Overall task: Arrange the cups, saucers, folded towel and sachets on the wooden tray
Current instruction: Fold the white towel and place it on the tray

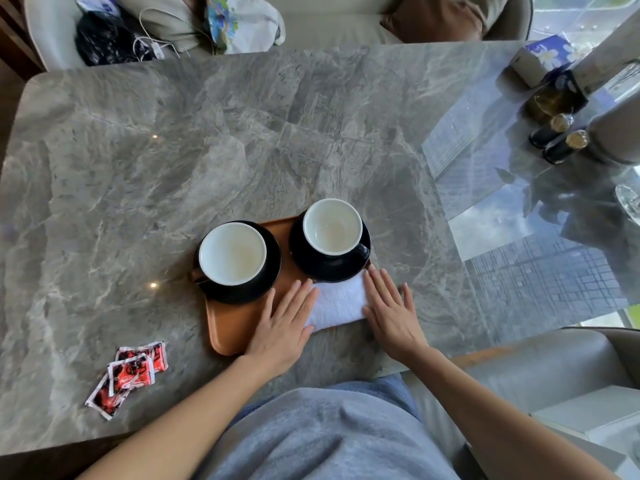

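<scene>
Two cups (pixel 232 252) on black saucers (pixel 239 294) sit on the wooden tray (pixel 228 323). The left hand (pixel 284 327) and right hand (pixel 391 313), fingers (pixel 298 296) straight and gripping nothing, touch either end of the folded white towel (pixel 341 303) at the tray's near edge — the red sachets (pixel 130 374), not yet placed, lie on the worktop (pixel 173 168).

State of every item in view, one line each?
Brown wooden tray: flat on grey marble table
Left black-and-white cup: upright, empty
Right black-and-white cup: upright, empty
Black round saucers: under cups, on tray
White folded towel: on tray, between hands
Red sachets: off tray, on table
Left hand: flat, touching towel
Right hand: flat, touching towel
</scene>
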`<state>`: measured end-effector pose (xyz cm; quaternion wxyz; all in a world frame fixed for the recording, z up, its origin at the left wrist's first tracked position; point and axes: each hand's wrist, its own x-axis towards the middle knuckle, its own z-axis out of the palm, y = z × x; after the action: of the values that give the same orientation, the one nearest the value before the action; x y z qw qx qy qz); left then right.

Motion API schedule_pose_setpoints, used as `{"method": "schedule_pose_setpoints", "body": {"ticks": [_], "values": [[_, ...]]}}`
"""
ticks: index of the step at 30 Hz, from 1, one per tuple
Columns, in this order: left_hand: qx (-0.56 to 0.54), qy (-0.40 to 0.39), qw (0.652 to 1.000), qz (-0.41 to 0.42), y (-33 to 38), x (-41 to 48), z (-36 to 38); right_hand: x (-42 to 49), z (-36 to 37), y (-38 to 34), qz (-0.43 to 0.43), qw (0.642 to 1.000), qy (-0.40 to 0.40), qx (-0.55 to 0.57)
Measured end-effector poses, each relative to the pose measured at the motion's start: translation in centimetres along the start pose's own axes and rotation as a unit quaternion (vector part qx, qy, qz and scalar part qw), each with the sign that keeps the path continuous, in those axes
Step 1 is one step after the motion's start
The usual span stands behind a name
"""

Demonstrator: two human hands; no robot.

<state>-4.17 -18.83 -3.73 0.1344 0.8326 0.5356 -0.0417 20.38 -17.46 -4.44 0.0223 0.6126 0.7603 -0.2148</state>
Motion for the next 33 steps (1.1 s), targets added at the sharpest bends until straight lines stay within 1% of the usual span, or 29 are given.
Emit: {"method": "schedule_pose_setpoints", "body": {"ticks": [7,9,15,23,26,29,31,33], "values": [[0.016,0.012,1.000,-0.002,0.5,0.0,-0.1,0.0,-0.3,-0.8,0.012,0.996,0.029,0.080],[0.021,0.014,1.000,0.000,0.6,0.1,-0.3,0.4,-0.3,-1.0,0.003,0.997,0.032,0.070],[0.021,0.017,1.000,-0.007,0.9,0.3,-0.5,1.0,-0.1,-0.9,0.023,0.998,0.023,0.054],[0.024,-0.001,1.000,-0.010,0.6,0.1,-0.8,0.8,-0.5,-1.2,0.018,0.998,0.027,0.045],[0.030,0.011,0.999,-0.004,0.3,-0.3,-0.9,0.3,-1.0,-1.5,-0.013,0.998,0.050,0.022],[0.033,0.023,0.999,-0.008,-0.2,-1.3,-0.8,-0.1,-1.6,-2.4,-0.078,0.995,0.060,-0.002],[0.035,0.031,0.999,-0.011,-0.7,-2.3,-0.8,-0.2,-1.6,-3.3,-0.133,0.990,0.041,-0.006],[0.038,0.039,0.998,-0.020,-1.3,-3.4,-0.8,0.0,-1.4,-4.4,-0.185,0.983,-0.002,-0.005]]}}
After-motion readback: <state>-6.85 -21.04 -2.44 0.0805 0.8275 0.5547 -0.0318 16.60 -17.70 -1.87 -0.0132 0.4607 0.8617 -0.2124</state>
